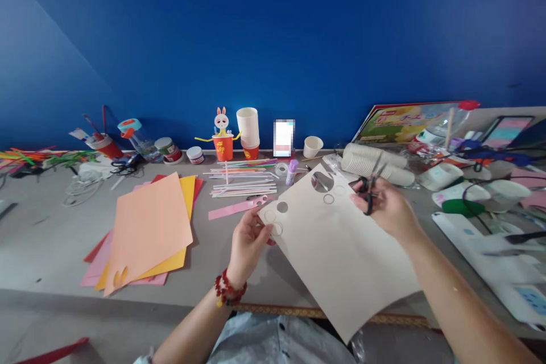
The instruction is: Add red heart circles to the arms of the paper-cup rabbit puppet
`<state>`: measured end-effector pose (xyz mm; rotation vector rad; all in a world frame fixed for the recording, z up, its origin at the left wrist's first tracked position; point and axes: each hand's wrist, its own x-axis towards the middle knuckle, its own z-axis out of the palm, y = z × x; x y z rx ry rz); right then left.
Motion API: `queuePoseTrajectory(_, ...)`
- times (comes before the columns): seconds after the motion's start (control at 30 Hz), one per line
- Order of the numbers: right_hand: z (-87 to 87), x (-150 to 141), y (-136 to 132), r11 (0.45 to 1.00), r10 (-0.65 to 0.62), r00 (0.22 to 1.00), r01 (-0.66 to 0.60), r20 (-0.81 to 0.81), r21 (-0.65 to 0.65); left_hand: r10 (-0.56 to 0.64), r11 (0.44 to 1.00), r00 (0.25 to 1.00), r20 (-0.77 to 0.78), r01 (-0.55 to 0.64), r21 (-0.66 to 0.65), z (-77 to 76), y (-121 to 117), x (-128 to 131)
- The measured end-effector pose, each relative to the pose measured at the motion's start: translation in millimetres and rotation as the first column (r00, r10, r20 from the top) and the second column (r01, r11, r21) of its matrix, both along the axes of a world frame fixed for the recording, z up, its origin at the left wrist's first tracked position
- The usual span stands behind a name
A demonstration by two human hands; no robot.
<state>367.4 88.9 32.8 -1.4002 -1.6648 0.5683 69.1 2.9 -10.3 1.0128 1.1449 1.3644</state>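
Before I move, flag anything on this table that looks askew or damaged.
The white cup stacks at the right lie on their sides, odd because another stack stands upright. No spill is visible.

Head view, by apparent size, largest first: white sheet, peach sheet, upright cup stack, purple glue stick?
1. White sheet
2. Peach sheet
3. Upright cup stack
4. Purple glue stick

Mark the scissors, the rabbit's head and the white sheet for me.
Scissors [370, 197], head view: black handle.
Rabbit's head [221, 121], head view: middle of the face.
White sheet [341, 250], head view: uncut middle.
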Motion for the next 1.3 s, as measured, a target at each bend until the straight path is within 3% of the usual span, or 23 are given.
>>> queuePoseTrajectory(0.07, -0.8, -9.8, -10.7, 0.987, -0.115, 0.977, 0.092, 0.177, 0.134, 0.018, 1.0, 0.999, -0.029, -0.018, -0.005, -11.4, -3.5, 4.4)
queuePoseTrajectory(0.13, -7.9, -28.3, -30.6, 0.946, -0.201, 0.949, 0.124, 0.241, 0.3, 0.035, 0.999, 0.998, -0.059, -0.035, -0.001, -20.1, -5.9, 6.7)
queuePoseTrajectory(0.2, -21.8, -54.3, -58.4, 0.951, -0.115, 0.968, 0.043, 0.222, 0.307, 0.057, 0.998, 0.995, -0.085, -0.058, 0.0, -25.5, -8.3, 8.1)
queuePoseTrajectory(0.3, -48.5, -96.5, -102.2, 0.979, 0.102, 0.989, -0.119, 0.108, 0.168, 0.062, 0.997, 0.988, -0.14, -0.067, -0.028, -28.7, -13.7, 10.8)
queuePoseTrajectory(0.4, -68.9, -123.9, -129.1, 0.954, 0.216, 0.965, -0.24, 0.146, 0.179, -0.004, 0.997, 0.994, -0.112, -0.005, -0.083, -28.3, -19.7, 12.9)
queuePoseTrajectory(0.57, -77.5, -123.8, -132.9, 0.907, 0.301, 0.922, -0.355, 0.243, 0.225, -0.203, 0.962, 0.979, -0.017, 0.196, -0.192, -24.6, -21.1, 5.7)
queuePoseTrajectory(0.73, -78.9, -116.5, -132.8, 0.903, 0.366, 0.905, -0.402, 0.218, 0.15, -0.48, 0.837, 0.877, -0.02, 0.451, -0.31, -19.9, -10.0, -8.4)
queuePoseTrajectory(0.9, -85.9, -113.6, -138.8, 0.904, 0.412, 0.901, -0.423, 0.136, 0.066, -0.642, 0.733, 0.762, -0.085, 0.578, -0.359, -17.1, 0.5, -13.2)
queuePoseTrajectory(1.0, -81.5, -104.2, -142.0, 0.905, 0.423, 0.905, -0.424, 0.043, 0.024, -0.67, 0.726, 0.725, -0.156, 0.597, -0.342, -14.8, 1.5, -9.9)
queuePoseTrajectory(1.1, -64.3, -88.1, -143.1, 0.954, 0.293, 0.952, -0.297, -0.093, -0.039, -0.64, 0.766, 0.725, -0.254, 0.578, -0.282, -7.0, -2.0, -5.2)
queuePoseTrajectory(1.23, -26.4, -63.7, -143.8, 0.992, 0.123, 0.936, -0.115, -0.33, 0.041, -0.52, 0.852, 0.792, -0.32, 0.508, -0.129, 13.7, -9.6, -3.9)
queuePoseTrajectory(1.3, -10.4, -56.0, -147.6, 0.989, 0.143, 0.903, -0.142, -0.405, 0.032, -0.41, 0.906, 0.857, -0.311, 0.422, -0.032, 24.3, -12.5, -5.4)
